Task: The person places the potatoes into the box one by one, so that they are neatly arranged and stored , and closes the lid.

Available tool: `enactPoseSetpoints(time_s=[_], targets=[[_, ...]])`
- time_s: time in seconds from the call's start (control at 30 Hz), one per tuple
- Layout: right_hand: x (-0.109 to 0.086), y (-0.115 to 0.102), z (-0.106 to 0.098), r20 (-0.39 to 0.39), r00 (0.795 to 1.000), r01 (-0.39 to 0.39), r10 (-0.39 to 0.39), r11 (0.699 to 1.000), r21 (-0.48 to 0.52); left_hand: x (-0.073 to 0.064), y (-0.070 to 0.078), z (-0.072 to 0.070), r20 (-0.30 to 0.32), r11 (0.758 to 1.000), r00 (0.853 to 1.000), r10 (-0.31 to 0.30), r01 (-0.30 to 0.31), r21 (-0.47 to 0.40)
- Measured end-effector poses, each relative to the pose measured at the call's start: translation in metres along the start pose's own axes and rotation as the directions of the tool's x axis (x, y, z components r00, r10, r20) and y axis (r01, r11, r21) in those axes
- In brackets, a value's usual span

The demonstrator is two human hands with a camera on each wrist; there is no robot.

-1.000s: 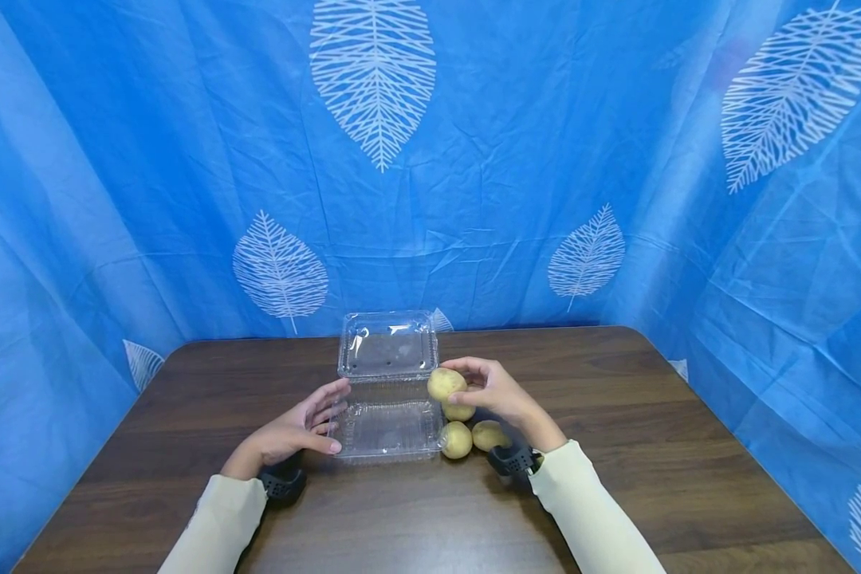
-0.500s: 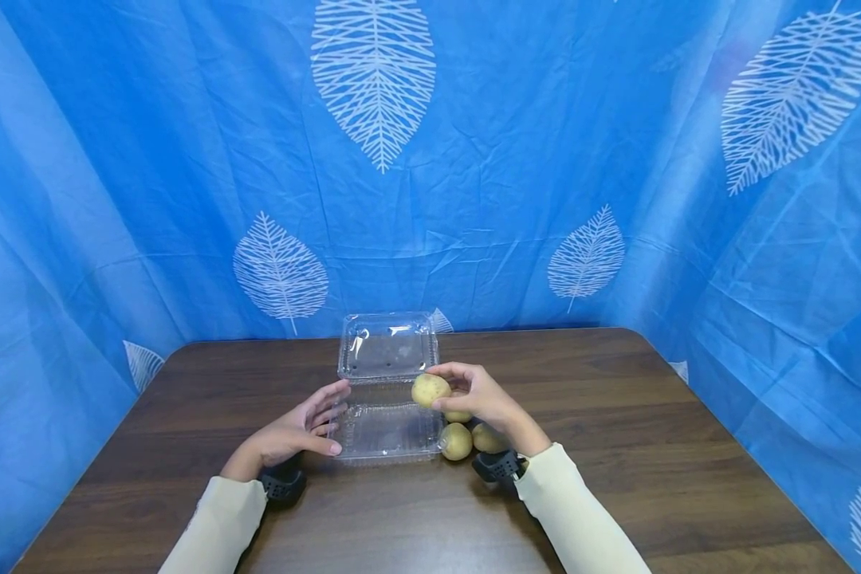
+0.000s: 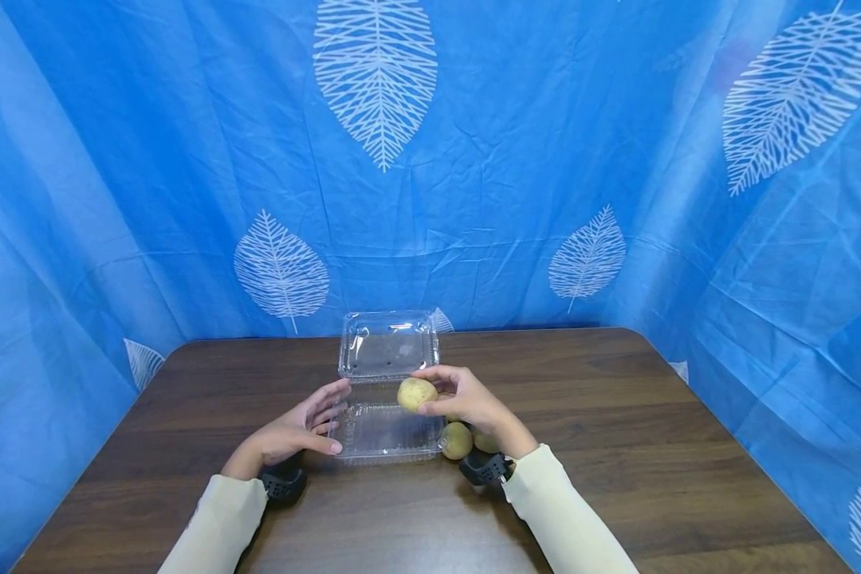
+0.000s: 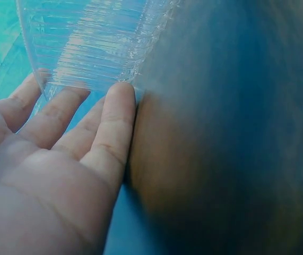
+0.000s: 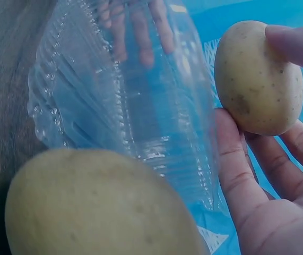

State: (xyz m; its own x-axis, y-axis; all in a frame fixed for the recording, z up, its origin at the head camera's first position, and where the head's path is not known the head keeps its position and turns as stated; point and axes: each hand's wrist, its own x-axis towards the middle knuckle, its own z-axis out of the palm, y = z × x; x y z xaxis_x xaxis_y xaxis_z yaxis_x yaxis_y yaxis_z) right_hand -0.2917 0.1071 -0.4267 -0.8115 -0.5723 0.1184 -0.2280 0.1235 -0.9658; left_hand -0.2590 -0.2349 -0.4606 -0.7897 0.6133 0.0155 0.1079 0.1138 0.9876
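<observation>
A potato (image 3: 416, 394) is pinched between thumb and fingers of the right hand (image 3: 466, 399) and carried above the open base of the clear clamshell box (image 3: 391, 430), whose lid (image 3: 387, 344) stands raised behind the grip. The box's left wall is touched by the straight fingers of the left hand (image 3: 297, 426), judged to be steadying it. Spare potatoes (image 3: 457, 440) lie just beside the box, under the right wrist, on the table (image 3: 617, 446)
</observation>
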Motion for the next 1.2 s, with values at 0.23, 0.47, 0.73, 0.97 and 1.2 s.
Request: enactPoseSetpoints(time_s=[0.23,0.47,0.73,0.97,1.2], targets=[[0.003,-0.001,0.005,0.032,0.999,0.021,-0.019,0.999,-0.045,0.002,-0.001,0.000,-0.008,1.000,1.000,-0.005,0.005,0.001],[0.005,-0.003,0.010,0.035,0.999,-0.013,0.015,0.999,-0.051,0.002,-0.001,0.000,-0.012,1.000,1.000,0.003,-0.003,0.003],[0.007,-0.005,0.017,0.030,0.999,-0.031,0.032,0.999,-0.033,0.002,-0.002,-0.001,-0.017,1.000,1.000,-0.008,0.008,0.007],[0.011,-0.004,0.020,0.044,0.999,-0.012,0.015,0.998,-0.058,0.003,-0.002,-0.001,-0.024,1.000,0.999,-0.029,0.029,0.006],[0.012,-0.007,0.024,0.054,0.999,0.004,0.000,0.997,-0.081,0.002,-0.001,-0.001,-0.029,0.999,0.999,-0.042,0.043,0.003]])
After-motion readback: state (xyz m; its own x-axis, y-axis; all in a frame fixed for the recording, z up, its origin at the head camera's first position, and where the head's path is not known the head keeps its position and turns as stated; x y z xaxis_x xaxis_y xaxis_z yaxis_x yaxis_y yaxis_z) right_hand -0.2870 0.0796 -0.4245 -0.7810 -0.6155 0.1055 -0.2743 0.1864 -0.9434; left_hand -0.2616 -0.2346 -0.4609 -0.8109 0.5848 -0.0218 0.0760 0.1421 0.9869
